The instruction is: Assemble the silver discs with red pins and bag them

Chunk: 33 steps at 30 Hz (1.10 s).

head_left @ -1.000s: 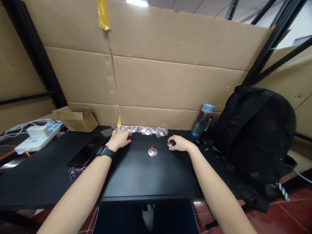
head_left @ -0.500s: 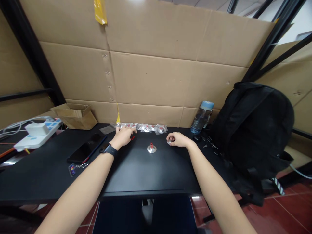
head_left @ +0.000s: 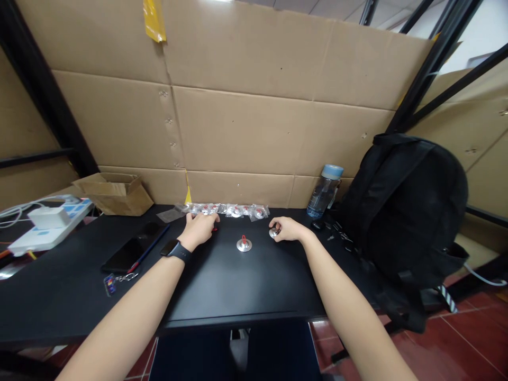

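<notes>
A small silver finger cymbal (head_left: pixel 244 245) with an upright red loop lies on the black table between my hands. To its right, my right hand (head_left: pixel 289 229) is closed with its fingertips on the edge of another silver finger cymbal (head_left: pixel 273 232), low over the tabletop. My left hand (head_left: pixel 197 230), with a dark watch on its wrist, is curled downward near the back. A bit of red (head_left: pixel 215 229) shows beside its fingertips; what else is under them is hidden. Behind stands a row of clear-bagged cymbals (head_left: pixel 236 211) along the cardboard wall.
At left are a phone (head_left: pixel 133 248), a pen, a keychain (head_left: pixel 110 284), a paper bag box (head_left: pixel 119 194) and a power strip (head_left: pixel 51 226). A water bottle (head_left: pixel 324 191), keys (head_left: pixel 337 231) and a black backpack (head_left: pixel 408 211) stand at right.
The view has shifted slightly. My left fingers have curled down a little more, and slightly more of the cymbal shows at my right fingertips. The middle cymbal stays in place.
</notes>
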Motion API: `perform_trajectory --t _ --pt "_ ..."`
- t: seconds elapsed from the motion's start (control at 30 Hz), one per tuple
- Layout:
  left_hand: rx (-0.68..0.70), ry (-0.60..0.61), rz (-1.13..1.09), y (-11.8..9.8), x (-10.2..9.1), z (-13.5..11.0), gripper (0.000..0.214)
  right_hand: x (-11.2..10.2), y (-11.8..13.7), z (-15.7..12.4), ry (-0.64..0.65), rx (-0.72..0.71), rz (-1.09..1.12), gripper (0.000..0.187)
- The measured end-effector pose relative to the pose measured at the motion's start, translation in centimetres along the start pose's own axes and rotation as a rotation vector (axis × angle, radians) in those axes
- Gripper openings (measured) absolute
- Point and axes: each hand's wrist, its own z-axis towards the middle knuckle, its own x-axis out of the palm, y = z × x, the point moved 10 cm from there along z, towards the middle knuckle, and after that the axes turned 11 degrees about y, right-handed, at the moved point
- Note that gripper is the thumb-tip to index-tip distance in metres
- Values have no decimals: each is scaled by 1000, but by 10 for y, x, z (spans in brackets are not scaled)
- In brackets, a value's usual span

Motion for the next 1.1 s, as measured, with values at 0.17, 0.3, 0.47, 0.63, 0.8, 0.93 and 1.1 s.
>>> perform_trajectory --t 0.17,0.3,0.47,0.63,0.8,0.93,1.1 --pt "58 9 -42 -7 0 0 38 -5 5 0 -51 -48 -67 53" --pt "33 -32 24 -8 -6 -3 16 -7 6 -2 -54 -75 -55 55" --pt "-8 -38 67 -6 -9 -5 9 -5 12 -9 30 -97 -6 57" --pt "101 -55 8 -24 -14 -6 15 -10 16 -11 -8 -84 16 44" --pt "392 21 -130 -78 -11 -17 26 -18 22 -11 -119 -125 87 34" --pt "465 77 -119 -99 -3 -22 29 -23 31 -14 -170 -188 144 35" --pt "264 -31 -30 -46 -16 -9 34 -21 39 -15 -153 -224 156 38"
